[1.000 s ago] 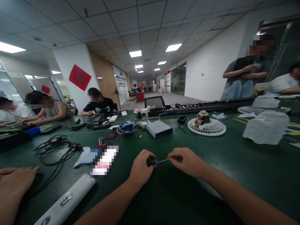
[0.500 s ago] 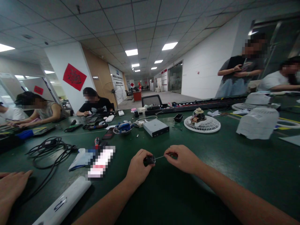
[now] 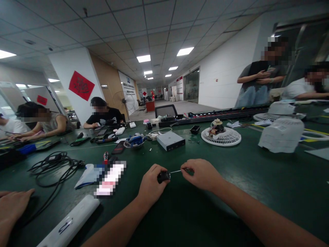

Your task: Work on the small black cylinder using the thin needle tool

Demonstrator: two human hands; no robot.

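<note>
My left hand [image 3: 152, 183] is closed round a small black cylindrical part [image 3: 163, 176], its round end turned toward the right. From that end a thin metal rod [image 3: 175, 171] runs across to my right hand [image 3: 197, 174], whose thumb and fingers pinch the rod's other end. How far the tip reaches into the black part is too small to tell. Both hands are held over the green table [image 3: 185, 212]. Beyond them lies a grey box-shaped drive [image 3: 171, 140].
A white fan grille [image 3: 221, 136] with a motor and a white plastic housing [image 3: 281, 135] stand to the right. On the left are a coiled black cable [image 3: 55, 163], a phone [image 3: 110, 178] and a long white case [image 3: 69, 221]. Another person's hand [image 3: 16, 204] rests at the left edge.
Both hands keep nearly the same pose, with the rod still between them. The whole view has shifted very slightly.
</note>
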